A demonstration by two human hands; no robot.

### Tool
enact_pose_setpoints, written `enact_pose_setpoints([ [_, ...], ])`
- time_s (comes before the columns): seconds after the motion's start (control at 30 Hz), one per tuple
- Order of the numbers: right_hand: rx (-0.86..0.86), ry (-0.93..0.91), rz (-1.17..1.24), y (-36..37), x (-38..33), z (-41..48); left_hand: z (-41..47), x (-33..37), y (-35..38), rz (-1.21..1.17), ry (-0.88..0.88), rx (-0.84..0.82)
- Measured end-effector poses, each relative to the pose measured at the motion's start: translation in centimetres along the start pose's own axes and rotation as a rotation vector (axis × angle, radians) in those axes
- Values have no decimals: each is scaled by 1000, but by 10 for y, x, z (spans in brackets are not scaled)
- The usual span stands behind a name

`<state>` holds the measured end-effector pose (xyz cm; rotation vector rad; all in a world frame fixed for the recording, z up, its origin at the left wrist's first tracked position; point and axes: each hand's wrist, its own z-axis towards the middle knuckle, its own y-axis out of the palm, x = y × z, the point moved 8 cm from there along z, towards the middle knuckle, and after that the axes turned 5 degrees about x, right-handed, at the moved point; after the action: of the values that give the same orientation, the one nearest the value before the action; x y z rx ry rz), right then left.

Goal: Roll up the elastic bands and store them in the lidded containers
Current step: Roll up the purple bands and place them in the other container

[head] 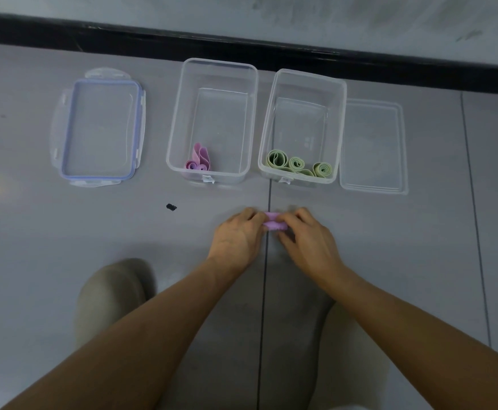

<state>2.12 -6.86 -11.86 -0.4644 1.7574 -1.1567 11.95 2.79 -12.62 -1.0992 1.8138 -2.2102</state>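
1. Purple elastic band sits rolled up between both hands, low on the grey floor.
2. Left hand pinches its left end; right hand grips the right end.
3. Beyond them, the left container holds a pink roll, and the right container holds green rolls.
4. Both lids lie off: blue-rimmed lid far left, clear lid far right.

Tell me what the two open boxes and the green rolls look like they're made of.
Left box and right box: likely clear glossy plastic, since the floor shows through their walls. Green rolls: probably matte rubbery elastic, thin strips coiled in loose spirals.
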Motion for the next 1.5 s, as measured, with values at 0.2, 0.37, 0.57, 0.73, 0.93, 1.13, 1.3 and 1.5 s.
enact_pose_setpoints([
  [0.2,13,16,-22,0,4,8,4,3,-10,-3,-13,49],
  [0.37,7,44,9,0,6,15,8,5,-11,19,41,51],
  [0.57,43,100,97,-3,11,17,18,1,-7,17,12,40],
  [0.73,-62,31,-21,3,9,22,26,-2,-7,17,-30,8],
  [0.93,-62,-11,-36,1,3,30,28,2,-12,19,-4,-28],
  [1.13,-56,-40,144,-18,-27,40,39,-3,-46,13,118,-89],
  [1.3,65,4,354,-66,-72,63,54,-2,-109,58,160,-152],
  [1.5,59,-12,461,-127,-125,110,96,0,-183,99,112,-177],
])
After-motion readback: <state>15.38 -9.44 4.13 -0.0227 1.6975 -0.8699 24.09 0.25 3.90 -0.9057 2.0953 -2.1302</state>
